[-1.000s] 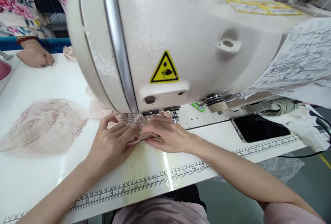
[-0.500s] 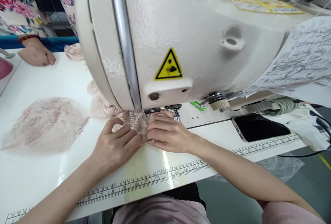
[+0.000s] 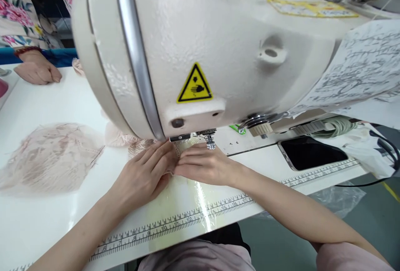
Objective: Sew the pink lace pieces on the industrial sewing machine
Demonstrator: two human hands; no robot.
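A white sewing machine (image 3: 237,50) spans the view, its needle area just above my hands. Pale pink lace fabric (image 3: 137,146) lies beneath the machine head, partly covered by my fingers. My left hand (image 3: 142,175) rests on the lace, its fingers close together and bent over the cloth. Beside it, my right hand (image 3: 204,164) pinches the near edge of the lace, thumb and fingertips almost meeting my left hand. The needle itself is hidden behind the machine head and my fingers.
Another lace piece (image 3: 53,158) lies on the left of the white table (image 3: 90,208). A co-worker's hand (image 3: 37,69) rests at the far left. To the right are a phone (image 3: 312,153) and a coiled cord (image 3: 337,127). A printed ruler (image 3: 175,223) runs along the front edge.
My left hand has flattened, its raised fingers now laid forward over the lace toward the needle area. My right fingers have drawn closer together on the cloth. The view has shifted slightly.
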